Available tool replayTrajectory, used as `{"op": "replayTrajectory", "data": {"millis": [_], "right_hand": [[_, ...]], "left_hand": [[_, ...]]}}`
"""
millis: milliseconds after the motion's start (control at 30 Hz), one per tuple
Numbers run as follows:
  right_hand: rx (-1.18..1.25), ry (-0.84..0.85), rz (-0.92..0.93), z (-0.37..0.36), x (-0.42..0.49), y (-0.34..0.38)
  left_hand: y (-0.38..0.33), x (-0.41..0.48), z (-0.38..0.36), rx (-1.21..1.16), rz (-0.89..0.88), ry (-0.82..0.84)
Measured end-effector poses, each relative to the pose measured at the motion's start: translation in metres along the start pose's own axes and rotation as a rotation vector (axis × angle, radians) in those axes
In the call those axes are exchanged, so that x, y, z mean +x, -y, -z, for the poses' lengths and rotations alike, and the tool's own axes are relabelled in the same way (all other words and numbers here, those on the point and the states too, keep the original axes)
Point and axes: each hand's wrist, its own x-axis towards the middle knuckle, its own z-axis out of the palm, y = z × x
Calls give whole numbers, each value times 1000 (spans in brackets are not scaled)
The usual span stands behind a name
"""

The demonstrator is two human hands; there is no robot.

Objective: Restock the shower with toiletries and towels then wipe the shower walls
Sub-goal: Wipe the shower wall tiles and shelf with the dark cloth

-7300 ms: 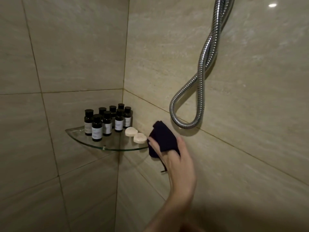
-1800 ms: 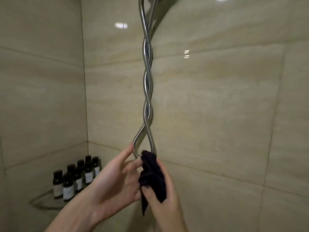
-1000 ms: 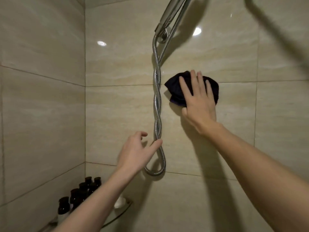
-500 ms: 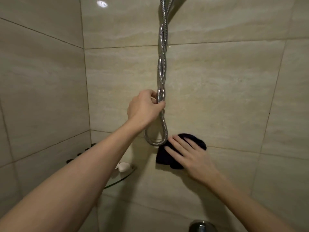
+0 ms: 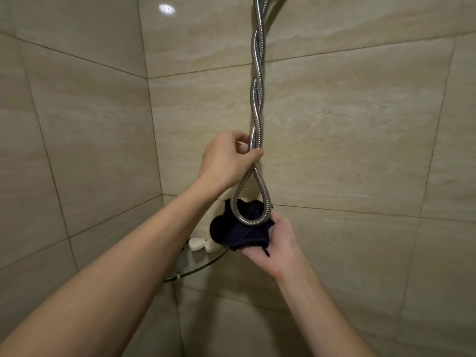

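**Status: wipe step under way, restock only partly confirmed**

Left hand is gripping the hose where the two twisted strands are splitting into the bottom loop, with fingers and thumb curling round it. Right hand is clutching the cloth just under that loop, fingers curling round the bundle. The cloth is touching the loop's bottom curve and sitting partly behind it.

Progress, judging from this view:
- Two soaps are sitting on the glass shelf down-left of the loop, so toiletries are looking at least partly stocked.
- The left forearm is hiding the rest of the shelf, so I can't confirm more.
- No towels are showing.
- Wiping is looking like the step in hand, since the cloth is out and working at the hose.
- The wall right of the hose is reading glossy, but I can't tell which tiles are done.
- My guess: restock mostly finished, wipe mid-way, towels unverified.

Orientation:
- The hose is hanging with its long axis near vertical. The twisted pair is running from the top edge down, and the loop is pointing down.
- The cloth is bunched into a wad, so it's showing no real long axis. It's spreading wider across than tall, with a small tag dangling down at its lower right corner beside the right hand.
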Motion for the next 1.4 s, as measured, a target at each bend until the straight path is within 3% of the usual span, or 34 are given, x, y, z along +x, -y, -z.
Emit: {"op": "replayTrajectory", "data": {"millis": [200,333,433,500,567,600,700,767,867,1033,1100,1167,1300,1400], "right_hand": [[-46,-190,86,3,-14,20],[-120,-175,151,6,-41,45],[-265,-169,387,-12,-56,65],[-549,-238,832,-32,-50,77],[-1066,-295,1419,-45,-28,93],[-1375,-295,1603,-48,-9,104],[-2080,-510,1708,-63,43,131],[-2363,-575,1749,-75,66,132],[-2638,-303,1832,-86,95,118],[-2926,815,1796,-33,120,86],[-2983,1060,1757,-17,112,87],[-2989,1001,1817,-36,108,106],[-2666,424,2014,-141,93,160],[-2597,95,1770,-192,78,189]], "left_hand": [[11,1,9,105,-112,-39],[8,-4,11,249,-230,-71],[7,1,20,340,-235,-80],[10,6,31,340,-183,-31],[13,8,43,256,-118,40],[14,8,50,227,-100,60],[12,4,68,184,-92,62],[8,-1,76,133,-84,86],[1,-7,78,66,-73,130],[0,-7,71,2,-46,136],[2,-7,68,-6,-53,150],[3,-5,64,16,-84,148],[1,-4,59,34,-92,89],[2,-7,60,20,-96,57]]}}
